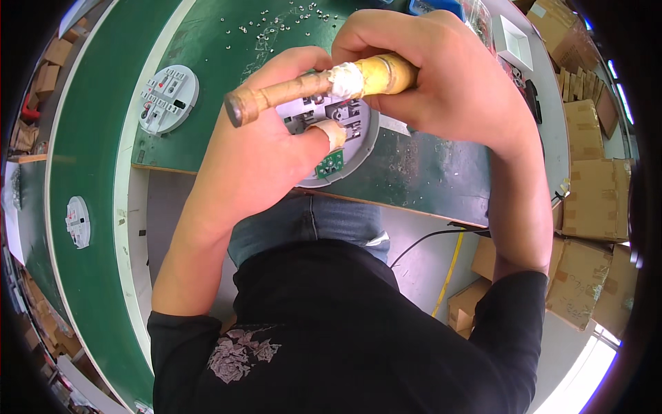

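Note:
In my right hand (pixel 441 83) is a yellow stick-like tool (pixel 386 72), wrapped in white tape at its middle. Its brown shaft reaches left over my left hand and ends in a thicker round butt; its working end is hidden, so I cannot tell its exact kind. Beneath it lies a round white housing (pixel 362 155) with metal clips and a small green circuit board (pixel 329 165), near the bench's front edge. My left hand (pixel 258 152) grips this housing, its wrapped thumb pressed inside, next to the board. The other left fingertips are mostly hidden behind the tool.
Many small metal screws (pixel 272 31) lie scattered on the green bench (pixel 427 172). A similar round white housing (pixel 169 100) sits to the left, another (pixel 78 222) farther left. At the back right are a blue bin (pixel 438 8) and a white tray (pixel 512 41). Cardboard boxes (pixel 589 196) stack up on the right.

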Action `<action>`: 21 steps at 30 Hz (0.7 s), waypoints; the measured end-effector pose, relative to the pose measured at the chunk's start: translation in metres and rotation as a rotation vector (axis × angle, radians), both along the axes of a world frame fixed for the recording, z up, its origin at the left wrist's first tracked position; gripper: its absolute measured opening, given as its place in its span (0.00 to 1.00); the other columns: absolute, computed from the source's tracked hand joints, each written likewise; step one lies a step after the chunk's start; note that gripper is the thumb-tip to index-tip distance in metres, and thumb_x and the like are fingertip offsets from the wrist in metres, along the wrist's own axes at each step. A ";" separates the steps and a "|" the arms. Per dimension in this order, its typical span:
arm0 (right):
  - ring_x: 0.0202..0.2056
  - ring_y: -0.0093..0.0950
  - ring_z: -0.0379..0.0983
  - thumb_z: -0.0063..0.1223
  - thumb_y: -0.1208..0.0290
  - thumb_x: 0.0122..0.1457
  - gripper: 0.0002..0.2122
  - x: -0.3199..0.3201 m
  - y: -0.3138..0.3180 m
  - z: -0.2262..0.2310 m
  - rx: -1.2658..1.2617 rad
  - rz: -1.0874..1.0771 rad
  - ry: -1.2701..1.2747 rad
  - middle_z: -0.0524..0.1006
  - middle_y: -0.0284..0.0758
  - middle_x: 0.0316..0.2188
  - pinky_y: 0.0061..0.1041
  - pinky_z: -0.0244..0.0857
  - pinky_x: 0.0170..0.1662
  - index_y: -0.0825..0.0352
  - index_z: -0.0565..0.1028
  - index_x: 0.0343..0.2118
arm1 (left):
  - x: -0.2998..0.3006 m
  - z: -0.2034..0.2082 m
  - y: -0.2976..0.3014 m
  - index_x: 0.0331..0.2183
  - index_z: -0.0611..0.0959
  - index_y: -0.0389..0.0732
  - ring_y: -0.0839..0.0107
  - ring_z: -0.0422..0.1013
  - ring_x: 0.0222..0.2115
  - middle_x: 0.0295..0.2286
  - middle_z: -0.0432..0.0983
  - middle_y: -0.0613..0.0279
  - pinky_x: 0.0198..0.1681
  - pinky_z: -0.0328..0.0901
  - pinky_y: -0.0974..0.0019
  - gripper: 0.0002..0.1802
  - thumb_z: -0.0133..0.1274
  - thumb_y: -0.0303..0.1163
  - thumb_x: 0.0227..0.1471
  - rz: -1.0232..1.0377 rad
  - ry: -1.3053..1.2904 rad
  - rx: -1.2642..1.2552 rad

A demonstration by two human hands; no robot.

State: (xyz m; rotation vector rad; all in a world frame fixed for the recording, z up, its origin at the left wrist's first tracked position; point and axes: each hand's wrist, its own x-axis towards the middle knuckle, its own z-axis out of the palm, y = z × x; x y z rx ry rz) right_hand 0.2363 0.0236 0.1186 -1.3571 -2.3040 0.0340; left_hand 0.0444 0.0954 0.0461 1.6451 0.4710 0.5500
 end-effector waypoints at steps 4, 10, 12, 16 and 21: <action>0.25 0.34 0.75 0.64 0.82 0.44 0.14 -0.001 0.000 -0.002 -0.171 -0.111 0.076 0.76 0.35 0.24 0.27 0.66 0.28 0.65 0.76 0.35 | 0.003 -0.013 0.009 0.54 0.75 0.34 0.74 0.71 0.46 0.45 0.76 0.63 0.50 0.67 0.68 0.31 0.60 0.19 0.46 -0.019 -0.045 0.027; 0.28 0.43 0.78 0.65 0.74 0.47 0.13 0.017 0.014 0.006 0.322 0.277 -0.190 0.78 0.38 0.23 0.36 0.69 0.29 0.64 0.75 0.37 | 0.013 -0.017 0.014 0.54 0.75 0.35 0.74 0.71 0.46 0.45 0.76 0.62 0.51 0.67 0.67 0.30 0.58 0.18 0.47 -0.010 -0.073 0.014; 0.27 0.43 0.77 0.65 0.73 0.48 0.13 0.015 0.006 0.013 -0.076 -0.029 -0.026 0.77 0.38 0.23 0.36 0.68 0.28 0.63 0.75 0.36 | 0.019 -0.015 0.016 0.54 0.75 0.35 0.74 0.72 0.45 0.45 0.76 0.62 0.51 0.67 0.67 0.30 0.58 0.17 0.47 -0.008 -0.066 0.034; 0.26 0.37 0.76 0.65 0.79 0.45 0.13 0.013 0.005 -0.004 -0.175 -0.199 0.074 0.77 0.36 0.24 0.30 0.67 0.28 0.64 0.76 0.35 | 0.024 -0.016 0.021 0.55 0.75 0.35 0.73 0.72 0.46 0.45 0.76 0.62 0.51 0.67 0.67 0.30 0.57 0.17 0.47 -0.001 -0.066 0.042; 0.26 0.34 0.75 0.65 0.82 0.43 0.15 0.007 0.007 -0.018 -0.139 -0.271 0.137 0.77 0.35 0.25 0.27 0.67 0.29 0.65 0.77 0.36 | 0.022 -0.018 0.027 0.55 0.75 0.35 0.73 0.72 0.47 0.46 0.76 0.62 0.52 0.67 0.67 0.30 0.58 0.18 0.48 -0.024 -0.066 0.050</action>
